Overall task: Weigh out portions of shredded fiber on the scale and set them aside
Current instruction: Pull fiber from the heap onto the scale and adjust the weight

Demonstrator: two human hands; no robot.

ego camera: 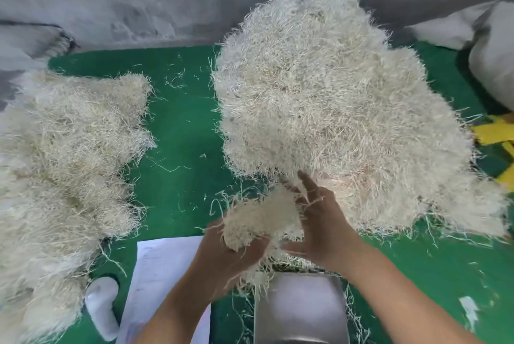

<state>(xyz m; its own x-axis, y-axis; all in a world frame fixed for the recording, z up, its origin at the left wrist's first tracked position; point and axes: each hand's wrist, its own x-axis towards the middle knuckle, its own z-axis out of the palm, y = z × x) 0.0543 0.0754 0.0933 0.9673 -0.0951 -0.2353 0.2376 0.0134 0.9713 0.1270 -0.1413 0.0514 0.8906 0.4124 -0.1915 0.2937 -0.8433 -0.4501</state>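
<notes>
A clump of pale shredded fiber (258, 218) is held between both hands just above the far edge of the steel scale pan (303, 307). My left hand (222, 257) cups it from below with fingers curled under the strands. My right hand (319, 221) presses its right side with fingers fairly straight. Behind them rises the big fiber heap (333, 99). A second mass of fiber (64, 160) lies on the left of the green mat (180, 132). The pan's surface is bare, apart from a few strands at its far rim.
A white sheet of paper (164, 268) lies left of the scale, with a white rounded object (101, 304) beside it. Yellow straps (498, 135) and a grey sack (492, 65) sit at the right. A grey wall closes the back. Loose strands litter the mat.
</notes>
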